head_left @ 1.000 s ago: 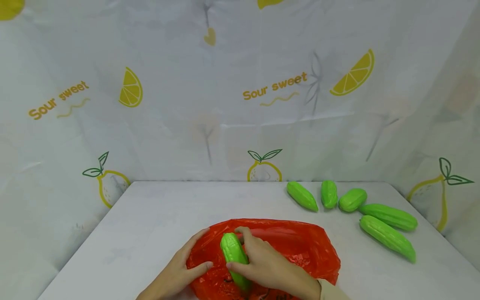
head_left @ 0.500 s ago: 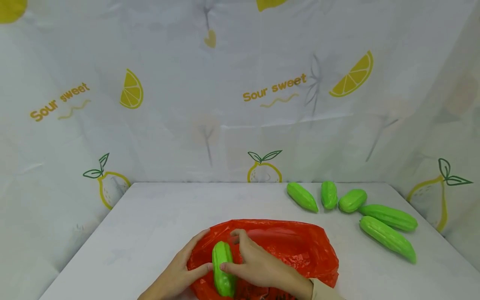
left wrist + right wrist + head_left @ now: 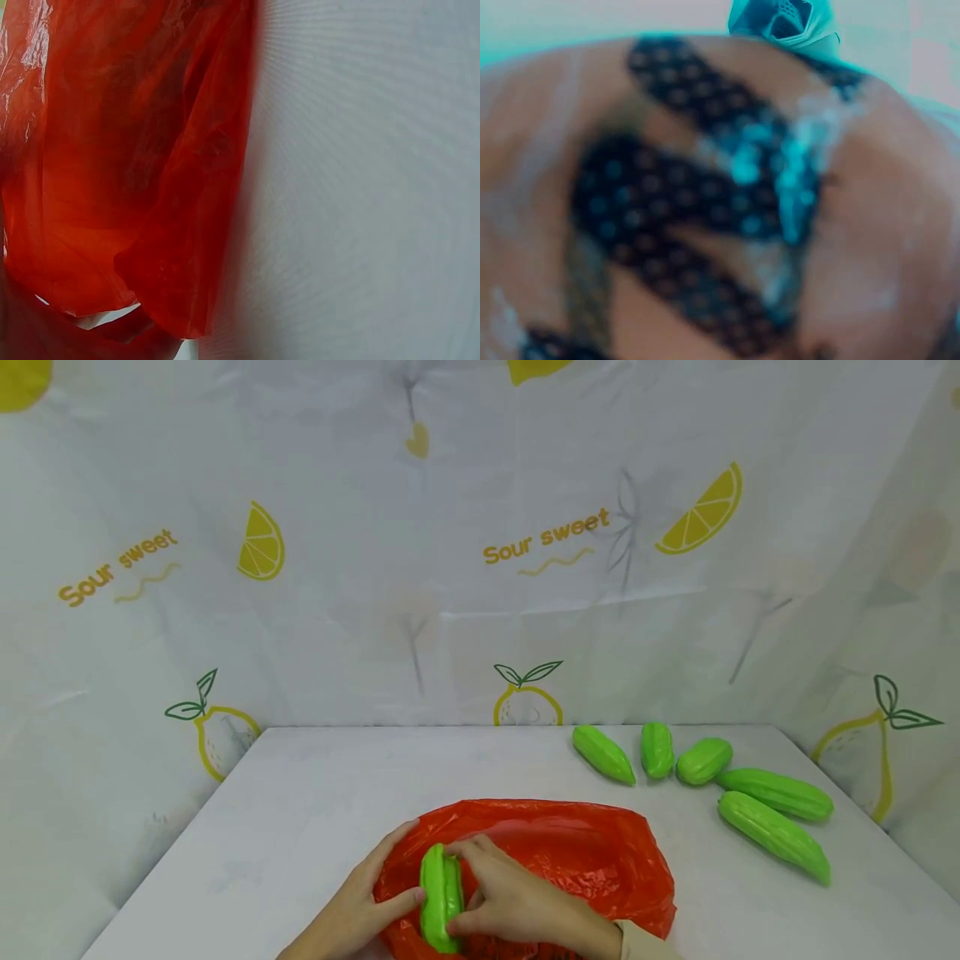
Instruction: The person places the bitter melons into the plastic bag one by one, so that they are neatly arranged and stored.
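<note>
In the head view, a red plastic bag (image 3: 600, 843) lies with its mouth spread wide near the front of the table. My left hand (image 3: 363, 889) holds its left rim, fingers along the outside and thumb inside. The thumb tip meets the left side of a bright green, ridged gourd (image 3: 435, 893) in the bag's left part. My right hand (image 3: 506, 889) reaches in from the right and grips this gourd, fingers near its far end and thumb near its lower end. The left wrist view shows the bag's red film (image 3: 112, 150) close up; the right wrist view is blurred.
Several similar gourds lie at the back right of the white table (image 3: 300, 802): one gourd (image 3: 603, 754) at the back, others nearer the right edge, such as the front gourd (image 3: 776, 837). A white patterned curtain (image 3: 375, 527) hangs behind and at both sides.
The gourd has moved left inside the bag and turned nearly straight away from me. My right hand's fingers have shifted onto its far end. The left hand stays at the rim.
</note>
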`<control>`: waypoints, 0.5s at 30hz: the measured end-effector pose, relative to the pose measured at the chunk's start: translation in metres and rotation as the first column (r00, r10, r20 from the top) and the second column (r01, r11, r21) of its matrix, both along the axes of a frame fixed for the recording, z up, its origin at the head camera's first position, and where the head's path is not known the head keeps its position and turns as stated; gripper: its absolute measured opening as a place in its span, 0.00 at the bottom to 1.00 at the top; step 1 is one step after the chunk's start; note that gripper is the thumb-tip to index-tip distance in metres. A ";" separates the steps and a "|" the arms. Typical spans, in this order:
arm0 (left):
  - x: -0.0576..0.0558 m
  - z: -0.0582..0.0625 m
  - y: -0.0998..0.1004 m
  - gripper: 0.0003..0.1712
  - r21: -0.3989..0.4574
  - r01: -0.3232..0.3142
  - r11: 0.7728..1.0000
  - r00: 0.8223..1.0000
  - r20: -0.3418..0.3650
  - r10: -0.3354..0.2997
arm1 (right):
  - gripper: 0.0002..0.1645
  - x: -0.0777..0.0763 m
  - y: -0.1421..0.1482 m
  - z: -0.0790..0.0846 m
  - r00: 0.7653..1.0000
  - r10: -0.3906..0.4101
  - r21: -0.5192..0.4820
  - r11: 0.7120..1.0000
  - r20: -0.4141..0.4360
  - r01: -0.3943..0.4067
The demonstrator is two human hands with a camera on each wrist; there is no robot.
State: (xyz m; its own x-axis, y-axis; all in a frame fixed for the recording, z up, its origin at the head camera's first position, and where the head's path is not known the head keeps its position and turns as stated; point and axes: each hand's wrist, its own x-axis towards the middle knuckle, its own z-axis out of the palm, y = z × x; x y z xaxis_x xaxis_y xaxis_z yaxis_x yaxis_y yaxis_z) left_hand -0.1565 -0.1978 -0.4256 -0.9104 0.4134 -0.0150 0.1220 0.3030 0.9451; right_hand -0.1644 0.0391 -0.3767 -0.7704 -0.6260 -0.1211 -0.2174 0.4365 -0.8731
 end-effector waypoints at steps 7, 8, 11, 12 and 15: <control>0.001 0.000 0.000 0.40 -0.014 -0.002 1.000 1.000 -0.007 0.002 | 0.37 -0.001 -0.005 -0.003 0.998 -0.022 0.112 0.993 -0.059 0.029; 0.001 0.000 0.000 0.40 -0.016 -0.002 1.000 1.000 -0.011 0.002 | 0.37 0.000 -0.005 -0.003 0.998 -0.025 0.121 0.992 -0.063 0.033; 0.000 -0.001 0.000 0.40 -0.018 -0.004 1.000 1.000 -0.020 0.003 | 0.37 0.001 -0.004 -0.001 0.997 -0.032 0.130 0.991 -0.071 0.041; 0.000 -0.001 0.000 0.39 -0.017 -0.003 1.000 1.000 -0.018 0.002 | 0.37 0.002 -0.003 -0.001 0.997 -0.034 0.130 0.991 -0.074 0.044; -0.001 -0.002 -0.001 0.39 -0.019 -0.002 1.000 1.000 -0.017 0.002 | 0.38 0.003 0.000 0.001 0.996 -0.040 0.114 0.992 -0.074 0.049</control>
